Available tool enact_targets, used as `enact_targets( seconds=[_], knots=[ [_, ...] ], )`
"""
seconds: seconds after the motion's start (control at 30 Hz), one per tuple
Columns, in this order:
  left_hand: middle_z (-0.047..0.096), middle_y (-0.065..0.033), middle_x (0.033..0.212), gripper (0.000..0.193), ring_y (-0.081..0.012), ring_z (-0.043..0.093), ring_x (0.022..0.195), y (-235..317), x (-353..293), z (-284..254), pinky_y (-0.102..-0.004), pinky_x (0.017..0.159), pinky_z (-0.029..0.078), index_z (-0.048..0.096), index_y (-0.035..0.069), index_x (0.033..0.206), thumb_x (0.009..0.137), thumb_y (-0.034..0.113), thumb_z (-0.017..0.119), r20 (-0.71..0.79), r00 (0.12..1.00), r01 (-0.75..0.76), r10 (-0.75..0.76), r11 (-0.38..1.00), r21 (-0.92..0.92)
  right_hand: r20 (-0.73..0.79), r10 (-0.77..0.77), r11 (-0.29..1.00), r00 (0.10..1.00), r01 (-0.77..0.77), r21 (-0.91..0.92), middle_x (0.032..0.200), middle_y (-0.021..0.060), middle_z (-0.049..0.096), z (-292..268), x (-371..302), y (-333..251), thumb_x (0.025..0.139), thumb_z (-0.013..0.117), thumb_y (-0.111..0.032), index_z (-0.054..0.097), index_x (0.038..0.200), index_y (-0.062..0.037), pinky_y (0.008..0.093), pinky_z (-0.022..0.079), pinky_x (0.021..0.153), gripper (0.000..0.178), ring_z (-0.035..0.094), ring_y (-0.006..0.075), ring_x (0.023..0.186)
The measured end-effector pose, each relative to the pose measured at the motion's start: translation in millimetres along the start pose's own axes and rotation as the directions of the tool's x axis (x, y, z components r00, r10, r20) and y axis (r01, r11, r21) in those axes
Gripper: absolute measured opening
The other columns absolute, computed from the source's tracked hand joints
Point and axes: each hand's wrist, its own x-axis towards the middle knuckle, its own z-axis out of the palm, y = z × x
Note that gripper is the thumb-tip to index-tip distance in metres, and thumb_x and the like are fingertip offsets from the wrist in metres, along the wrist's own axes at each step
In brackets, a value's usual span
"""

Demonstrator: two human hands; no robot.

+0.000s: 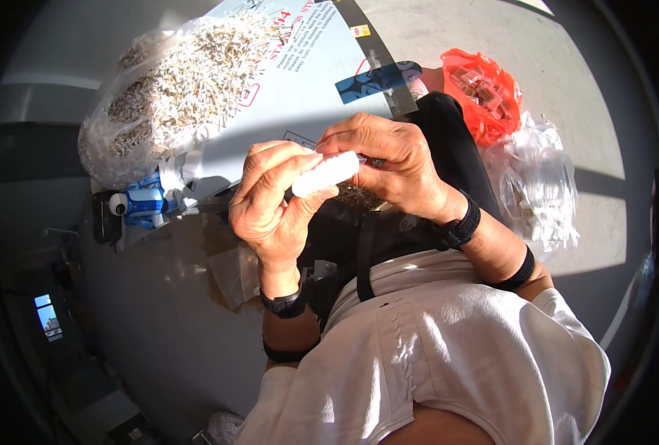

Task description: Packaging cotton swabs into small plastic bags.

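In front of my lap, my left hand (274, 196) pinches a bright white bundle (326, 175) with a bumpy outline, like packed cotton swab tips. Sunlight washes out its detail. My right hand (389, 159) is closed at the bundle's right end, where a bit of clear film shows at the fingers. What lies inside that grip is mostly hidden. Beyond my hands, a large heap of small white-tipped sticks (203, 74), apparently cotton swabs, spills from a clear plastic bag (96, 144) onto a pale blue-grey table (300, 89).
A blue and white object (144, 204) sits beside a black item (107, 217) at the table's near left edge. On the floor at right stand a red bag (496, 119) with pinkish packets and a clear bag (533, 185) of white pieces. Dark blue tape (378, 81) crosses the table's right edge.
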Motion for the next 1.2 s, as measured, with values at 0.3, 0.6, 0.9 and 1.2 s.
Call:
enact_targets(
  seconds=[0.3, 0.6, 0.9, 1.2],
  knots=[
    [0.062, -0.0105, 0.102, 0.042, -0.0217, 0.063, 0.086, 9, 5, 9, -0.031, 0.072, 0.052, 0.068, 0.002, 0.102, 0.066, 0.014, 0.086, -0.021, 0.997, 0.079, -0.079, 0.997, -0.014, -0.008, -0.073, 0.997, 0.997, 0.073, -0.035, 0.095, 0.0117, 0.067, 0, 0, 2, 0.077, 0.075, -0.002, 0.067, 0.101, 0.0014, 0.032, 0.053, 0.071, 0.025, 0.066, 0.0248, 0.084],
    [0.062, -0.0058, 0.089, 0.033, -0.021, 0.059, 0.081, 7, 4, 12, -0.0319, 0.07, 0.051, 0.07, 0.004, 0.091, 0.062, 0.008, 0.086, 0.018, 0.999, 0.044, -0.044, 0.999, -0.007, 0.018, -0.072, 0.989, 0.997, 0.074, -0.131, 0.095, 0.0124, 0.065, 1, -2, -1, 0.071, 0.071, 0.007, 0.066, 0.101, 0.0016, 0.0328, 0.053, 0.071, 0.031, 0.066, 0.0292, 0.084],
    [0.062, -0.0063, 0.088, 0.03, -0.0227, 0.058, 0.081, 7, 4, 16, -0.0326, 0.071, 0.049, 0.069, 0.004, 0.089, 0.063, 0.008, 0.084, 0.016, 1.0, 0.021, -0.022, 0.997, 0.08, 0.001, -0.092, 0.982, 0.996, 0.091, -0.163, 0.093, 0.013, 0.066, 1, -3, 3, 0.071, 0.072, 0.006, 0.066, 0.1, 0.0023, 0.0334, 0.054, 0.07, 0.03, 0.066, 0.0301, 0.083],
    [0.062, -0.0081, 0.097, 0.04, -0.0224, 0.059, 0.085, 1, -5, 9, -0.0321, 0.074, 0.05, 0.067, 0.002, 0.098, 0.063, 0.009, 0.085, -0.035, 0.991, 0.13, -0.131, 0.991, -0.021, 0.007, -0.044, 0.993, 0.999, 0.044, -0.11, 0.092, 0.0104, 0.067, -3, -1, 0, 0.076, 0.072, 0.003, 0.067, 0.098, 0.0012, 0.0315, 0.054, 0.071, 0.023, 0.066, 0.0246, 0.082]
  ],
)
